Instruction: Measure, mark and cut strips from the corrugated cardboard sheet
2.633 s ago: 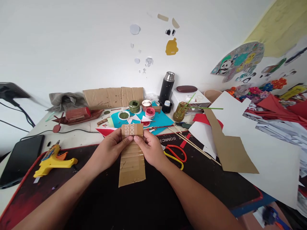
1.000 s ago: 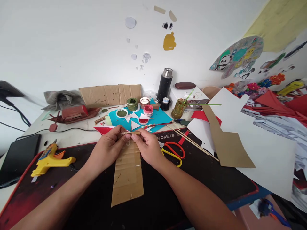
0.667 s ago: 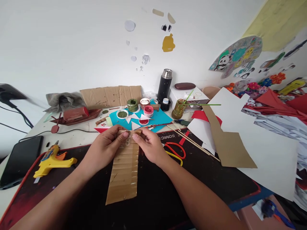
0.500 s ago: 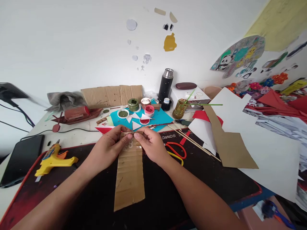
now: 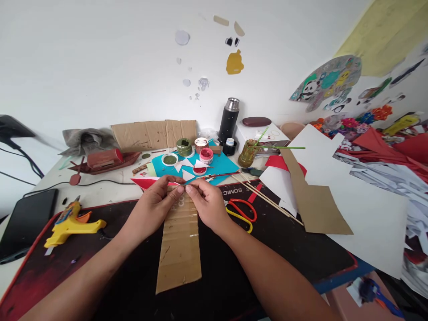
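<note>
A long piece of corrugated cardboard (image 5: 180,249), with faint pale lettering and shiny tape, reaches from the dark mat up to my hands. My left hand (image 5: 157,200) is closed, pinching its far edge between thumb and fingers. Right beside it, my right hand (image 5: 209,203) pinches the same edge, the two thumbs nearly meeting. My fingers cover most of that edge, so its exact shape is hidden. Scissors (image 5: 245,211) with red and yellow handles lie just right of my right hand. Red-and-white paper (image 5: 143,182) shows behind my left hand.
A yellow glue gun (image 5: 72,223) and a black phone (image 5: 28,223) lie at left. Behind are a red model boat (image 5: 107,160), open paint pots (image 5: 184,147), a brush jar (image 5: 247,154) and a black flask (image 5: 229,120). Thin sticks (image 5: 267,198) and cut cardboard (image 5: 324,209) lie at right.
Both hands keep their pinch at the cardboard's far edge, with fingers and thumbs slightly shifted. The whole view has moved a little, so things appear slightly further left.
</note>
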